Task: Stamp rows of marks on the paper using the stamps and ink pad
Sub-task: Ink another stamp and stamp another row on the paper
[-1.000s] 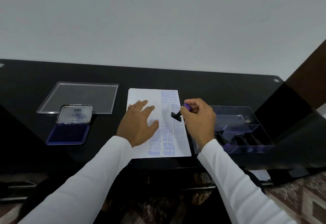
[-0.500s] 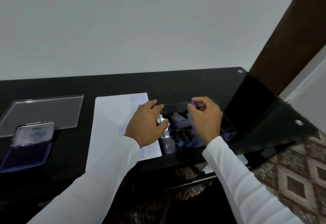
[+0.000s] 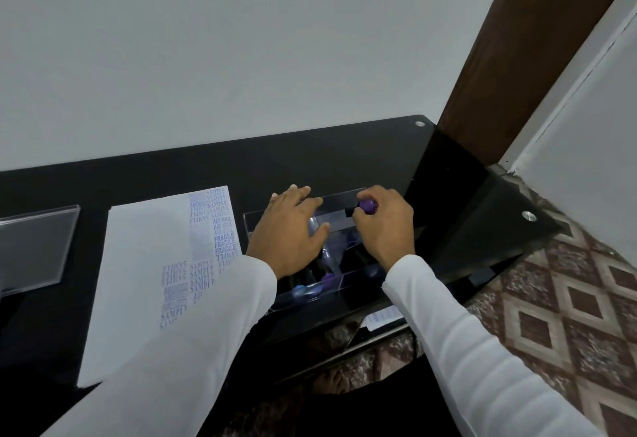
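Both hands at the clear stamp box

The right hand (image 3: 384,226) pinches a purple-knobbed stamp (image 3: 366,205) over the stamp box (image 3: 339,221), beside the stamped paper (image 3: 151,264). The left hand (image 3: 287,231) rests flat, fingers straight, on the box's left side.

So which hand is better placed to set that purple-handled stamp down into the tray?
Right. The right hand already pinches the purple-handled stamp directly above the clear tray. The left hand lies flat on the tray's near side, holding nothing.
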Available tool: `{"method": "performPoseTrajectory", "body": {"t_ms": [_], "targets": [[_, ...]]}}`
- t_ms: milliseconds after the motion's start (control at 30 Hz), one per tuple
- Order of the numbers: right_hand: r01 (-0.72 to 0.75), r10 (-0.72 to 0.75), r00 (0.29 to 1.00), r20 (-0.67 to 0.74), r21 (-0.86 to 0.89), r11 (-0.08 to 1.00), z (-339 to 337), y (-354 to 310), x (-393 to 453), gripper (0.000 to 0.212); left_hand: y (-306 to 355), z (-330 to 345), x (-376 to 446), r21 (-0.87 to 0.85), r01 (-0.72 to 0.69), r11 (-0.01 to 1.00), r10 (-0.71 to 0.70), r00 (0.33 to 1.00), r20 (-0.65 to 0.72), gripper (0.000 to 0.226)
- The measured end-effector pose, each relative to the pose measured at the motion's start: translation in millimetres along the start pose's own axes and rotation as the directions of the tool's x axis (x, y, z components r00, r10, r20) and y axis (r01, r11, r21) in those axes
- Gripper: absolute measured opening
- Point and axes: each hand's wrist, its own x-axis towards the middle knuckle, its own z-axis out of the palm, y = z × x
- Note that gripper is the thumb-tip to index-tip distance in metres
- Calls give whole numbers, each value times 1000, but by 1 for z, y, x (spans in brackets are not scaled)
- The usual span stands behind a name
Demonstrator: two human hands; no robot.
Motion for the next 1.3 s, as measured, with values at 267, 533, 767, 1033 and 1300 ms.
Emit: {"method": "performPoseTrajectory", "body": {"t_ms": [267,533,767,1033,1300], "targets": [[84,-55,990,126,-242,966,3,-3,7,14,-4,11,9,31,13,999,-14,999,38,51],[90,-43,989,138,-349,933,3,-17,8,8,-5,11,8,54,5,999,-7,999,32,52],[84,-65,996,64,-353,932,11,-18,3,10,-6,12,8,72,1,997,-3,999,33,54],[72,-44,996,81,-378,923,13,-14,11,11,-6,14,8,72,-4,997,3,1000,21,54],[44,1,994,107,-422,905,16,-17,16,16,-8,11,9,44,-8,999,6,999,50,55]]}}
